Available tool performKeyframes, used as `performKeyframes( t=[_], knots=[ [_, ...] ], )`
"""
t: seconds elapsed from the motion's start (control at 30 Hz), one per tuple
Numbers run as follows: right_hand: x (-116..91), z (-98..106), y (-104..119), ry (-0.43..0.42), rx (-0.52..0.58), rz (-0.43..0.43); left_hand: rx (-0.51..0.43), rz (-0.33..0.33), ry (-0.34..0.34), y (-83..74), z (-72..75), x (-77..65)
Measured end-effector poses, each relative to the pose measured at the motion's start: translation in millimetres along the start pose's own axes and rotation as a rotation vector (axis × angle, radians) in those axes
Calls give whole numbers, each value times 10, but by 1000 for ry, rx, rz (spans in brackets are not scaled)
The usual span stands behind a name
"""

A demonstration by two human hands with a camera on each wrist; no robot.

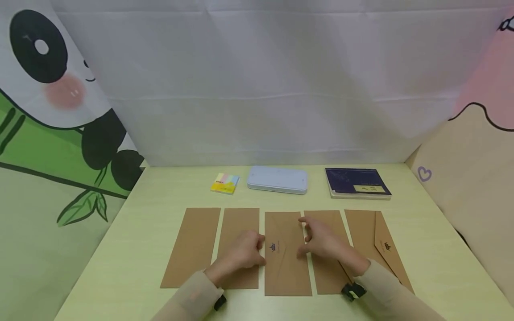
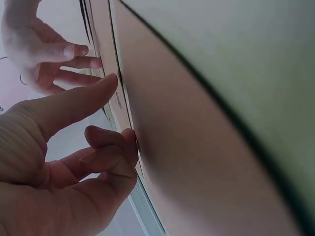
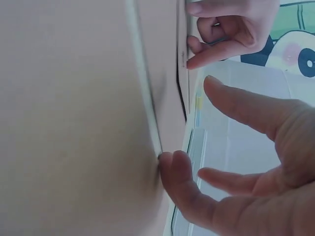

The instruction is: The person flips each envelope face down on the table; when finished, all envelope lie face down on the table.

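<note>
In the head view a brown paper envelope [image 1: 287,278] with a small dark crown print lies in the middle of a row of similar envelopes. My left hand [image 1: 242,249] is at its left edge, thumb and fingertips spread along that side. At the opposite edge is my right hand [image 1: 323,240], thumb and index finger apart. The left wrist view shows the left hand [image 2: 64,167] with bent fingers touching the paper and the thumb extended. From the right wrist view, the right hand [image 3: 246,191] touches the envelope surface with a fingertip. Neither hand grips anything.
Two plain envelopes, the outer one [image 1: 190,249] and the inner one [image 1: 241,218], lie left. On the right are a partly covered envelope [image 1: 327,278] and one with a flap [image 1: 361,227]. Behind stand sticky notes [image 1: 225,183], a pale case [image 1: 277,179] and a dark-blue book [image 1: 357,182].
</note>
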State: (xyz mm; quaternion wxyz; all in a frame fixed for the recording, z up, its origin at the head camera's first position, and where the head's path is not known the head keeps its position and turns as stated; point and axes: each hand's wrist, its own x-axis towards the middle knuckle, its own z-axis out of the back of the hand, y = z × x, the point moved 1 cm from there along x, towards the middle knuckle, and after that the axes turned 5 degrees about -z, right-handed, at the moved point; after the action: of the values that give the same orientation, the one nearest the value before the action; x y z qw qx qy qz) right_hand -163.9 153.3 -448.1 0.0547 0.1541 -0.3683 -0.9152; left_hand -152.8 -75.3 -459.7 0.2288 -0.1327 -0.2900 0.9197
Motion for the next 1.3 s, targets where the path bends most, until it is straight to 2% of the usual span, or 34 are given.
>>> performKeyframes(
  t=[0.3, 0.8, 0.93, 1.1, 1.3],
  knots=[
    [-4, 50, 27, 2, 16, -42, 43, 23, -6, -13, -43, 25],
    [29, 41, -17, -23, 82, -65, 85, 7, -12, -26, -47, 41],
    [30, 52, -44, -6, 159, -62, 94, 6, -12, -25, -46, 49],
    [45, 90, -96, 43, 288, -45, 108, -4, -14, -28, -45, 54],
    [57, 155, -166, 108, 319, 64, 90, -29, 5, -67, -46, 61]
  ],
)
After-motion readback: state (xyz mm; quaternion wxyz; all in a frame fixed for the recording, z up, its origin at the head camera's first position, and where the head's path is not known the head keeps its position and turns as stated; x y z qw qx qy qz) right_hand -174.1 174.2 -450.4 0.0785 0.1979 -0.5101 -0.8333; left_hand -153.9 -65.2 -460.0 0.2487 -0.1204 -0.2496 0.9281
